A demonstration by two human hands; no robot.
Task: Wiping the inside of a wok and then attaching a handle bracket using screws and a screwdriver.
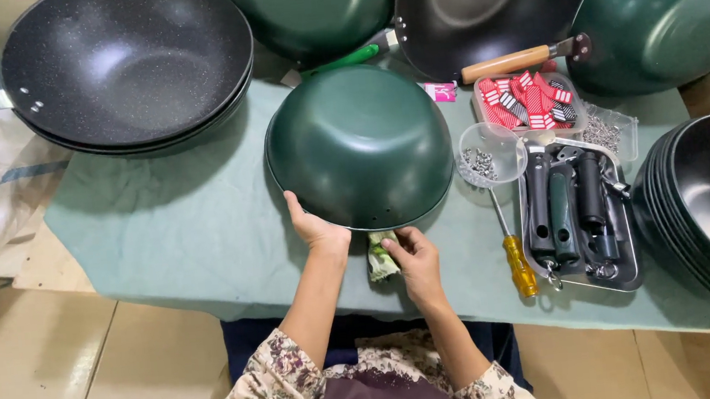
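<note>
A left hand [316, 227] is gripping the near rim of an upturned green wok [359, 146] mid-surface; just below it, the right hand [416, 258] is closing on a folded cloth [381, 255], apparently wiping.

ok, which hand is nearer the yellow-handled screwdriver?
Right. The right hand lies at the near rim of the upturned green wok, holding a folded cloth, just left of the screwdriver. The left hand grips the wok's rim farther left.
</note>
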